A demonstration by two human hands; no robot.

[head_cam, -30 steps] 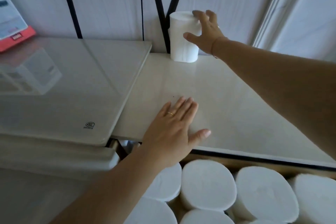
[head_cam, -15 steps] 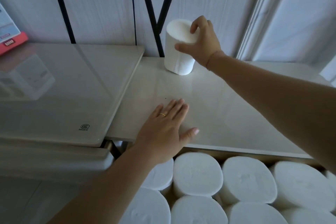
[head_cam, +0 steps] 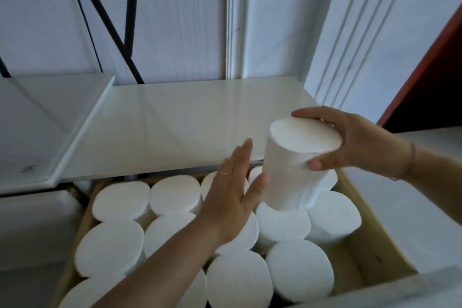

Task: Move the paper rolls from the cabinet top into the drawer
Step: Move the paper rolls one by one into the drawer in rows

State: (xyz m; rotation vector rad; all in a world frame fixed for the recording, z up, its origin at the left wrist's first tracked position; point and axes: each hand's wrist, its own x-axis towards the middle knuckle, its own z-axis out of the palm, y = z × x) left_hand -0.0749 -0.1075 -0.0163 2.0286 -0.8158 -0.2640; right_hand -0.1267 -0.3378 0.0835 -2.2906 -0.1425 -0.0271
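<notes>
Head view: last roll carried over a drawer already packed full.

Your right hand [head_cam: 360, 142] clamps the paper roll [head_cam: 297, 165] near its top, upright, above the standing rolls [head_cam: 175, 195] in the drawer [head_cam: 360, 205]; your left hand [head_cam: 232, 195] is flat and open, thumb just beside its side, holding nothing. Cabinet top [head_cam: 175, 127] looks bare. Risk: no free slot shows, so the roll may perch on others, tip, or block closing.
</notes>
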